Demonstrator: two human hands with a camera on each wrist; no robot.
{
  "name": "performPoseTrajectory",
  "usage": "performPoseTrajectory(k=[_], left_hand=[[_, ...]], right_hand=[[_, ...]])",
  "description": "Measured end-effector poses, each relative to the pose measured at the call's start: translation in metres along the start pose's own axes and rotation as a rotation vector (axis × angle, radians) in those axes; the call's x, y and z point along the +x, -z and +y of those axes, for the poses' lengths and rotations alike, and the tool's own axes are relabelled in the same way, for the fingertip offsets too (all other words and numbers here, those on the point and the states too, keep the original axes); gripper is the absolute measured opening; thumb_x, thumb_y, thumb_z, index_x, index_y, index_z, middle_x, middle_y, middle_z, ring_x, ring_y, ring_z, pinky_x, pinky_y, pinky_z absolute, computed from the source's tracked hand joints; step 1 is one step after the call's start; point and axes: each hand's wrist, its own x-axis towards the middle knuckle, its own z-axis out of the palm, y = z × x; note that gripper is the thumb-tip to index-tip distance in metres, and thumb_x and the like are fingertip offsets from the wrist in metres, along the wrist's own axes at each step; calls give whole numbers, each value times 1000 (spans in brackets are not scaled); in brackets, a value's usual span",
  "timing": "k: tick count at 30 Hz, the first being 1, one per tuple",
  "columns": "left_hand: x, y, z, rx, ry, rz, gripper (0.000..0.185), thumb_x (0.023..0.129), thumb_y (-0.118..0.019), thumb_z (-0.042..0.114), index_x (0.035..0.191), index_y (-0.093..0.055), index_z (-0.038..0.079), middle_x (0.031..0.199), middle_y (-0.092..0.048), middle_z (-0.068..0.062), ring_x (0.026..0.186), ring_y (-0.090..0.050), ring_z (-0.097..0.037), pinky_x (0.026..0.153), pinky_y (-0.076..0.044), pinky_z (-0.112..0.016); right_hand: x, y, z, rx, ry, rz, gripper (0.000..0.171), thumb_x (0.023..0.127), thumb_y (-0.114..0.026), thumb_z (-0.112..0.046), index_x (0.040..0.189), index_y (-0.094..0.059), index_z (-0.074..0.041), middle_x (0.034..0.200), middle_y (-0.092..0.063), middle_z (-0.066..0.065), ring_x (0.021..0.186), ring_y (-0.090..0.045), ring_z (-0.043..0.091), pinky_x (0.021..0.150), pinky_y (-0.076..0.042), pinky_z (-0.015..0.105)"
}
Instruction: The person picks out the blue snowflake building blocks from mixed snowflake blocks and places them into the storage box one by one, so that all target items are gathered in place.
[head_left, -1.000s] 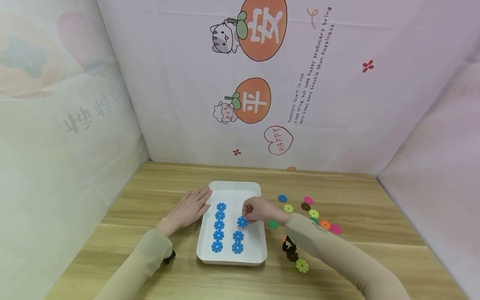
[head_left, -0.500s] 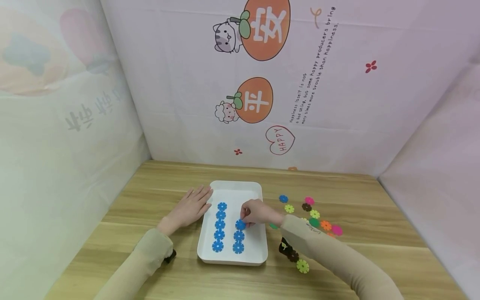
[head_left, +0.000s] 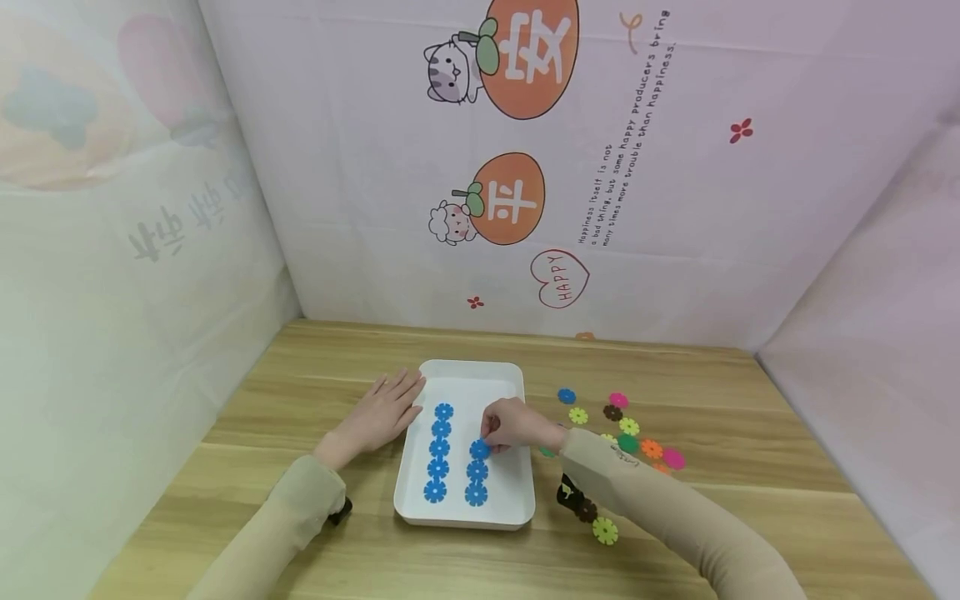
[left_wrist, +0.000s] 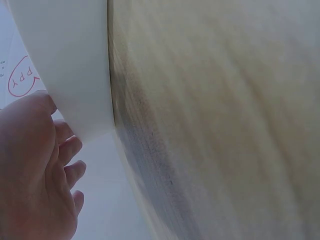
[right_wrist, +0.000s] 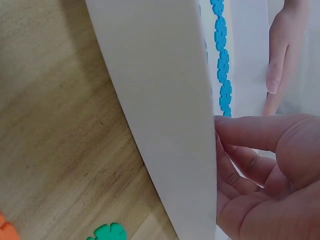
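A white tray (head_left: 461,512) holds two columns of blue snowflake discs with notched edges. Several discs run joined end to end in the left column (head_left: 438,448). Two more discs (head_left: 476,472) make up the lower part of the shorter right column. At its top, my right hand (head_left: 517,422) pinches a blue snowflake disc (head_left: 478,450) between thumb and fingers, its lower edge meeting the disc below. The tray wall hides that disc in the right wrist view. My left hand (head_left: 378,415) lies with extended fingers on the tray's left rim.
Right of the tray, loose snowflake discs are scattered, among them a blue one (head_left: 566,396), a pink one (head_left: 673,459) and a yellow-green one (head_left: 605,531). My right sleeve (head_left: 637,483) passes over some. White printed cloth (head_left: 375,208) walls the wooden table (head_left: 337,350).
My right hand has brought its blue disc slightly down and left, closing the gap to the disc below. In the last half second little moves. The left hand stays on the rim.
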Motion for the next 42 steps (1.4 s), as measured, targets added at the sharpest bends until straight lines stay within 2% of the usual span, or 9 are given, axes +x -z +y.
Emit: performPoseTrajectory(k=[7,14,19,24,31,37,42], left_hand=[[-1,-1,1,-6,3,2,57,107,-39,36,155,-32,6,163,-29,-13,152,-26,-37,123,-21,-59],[0,-2,0,3,3,4,57,107,-39,36,155,-31,7,163,-29,-12,152,-27,-36,123,-21,-58],[0,-1,0,3,1,2,57,107,-39,36,155,-31,6,163,-29,-13,152,-26,-37,123,-21,-58],[-1,1,1,-2,-2,3,57,107,-39,35,155,-32,5,163,-30,-14,151,-27,-38,123,-22,-59],[-2,0,1,2,0,11,56,107,-39,34,154,-33,5,162,-31,-14,151,-28,-38,123,-23,-59],[-3,0,1,-1,2,5,56,107,-40,34,155,-32,5,162,-30,-14,151,-27,-38,122,-23,-59],[-2,0,1,1,3,8,56,107,-39,35,155,-32,6,163,-30,-13,151,-27,-38,122,-23,-60]], right_hand=[[-4,7,-3,-2,-6,7,6,90,-69,-2,84,-67,-3,81,-69,7,73,-69,19,68,-60,27],[-14,30,0,31,-48,50,5,92,-68,-5,88,-65,-4,83,-66,6,75,-68,18,72,-60,28],[-25,51,11,60,-37,93,4,92,-66,-3,90,-64,0,83,-65,9,75,-68,20,73,-62,33],[-34,63,32,76,5,113,4,92,-64,0,89,-63,3,82,-64,11,70,-61,14,65,-56,24],[-44,63,64,46,-61,142,4,90,-66,0,90,-64,4,81,-66,11,70,-59,17,64,-56,32],[-51,57,79,-28,-95,161,7,85,-71,-1,89,-67,2,84,-68,9,72,-58,14,63,-52,25],[-50,53,88,-94,-119,177,15,79,-78,-6,88,-68,-1,87,-70,8,78,-61,15,67,-54,27]])
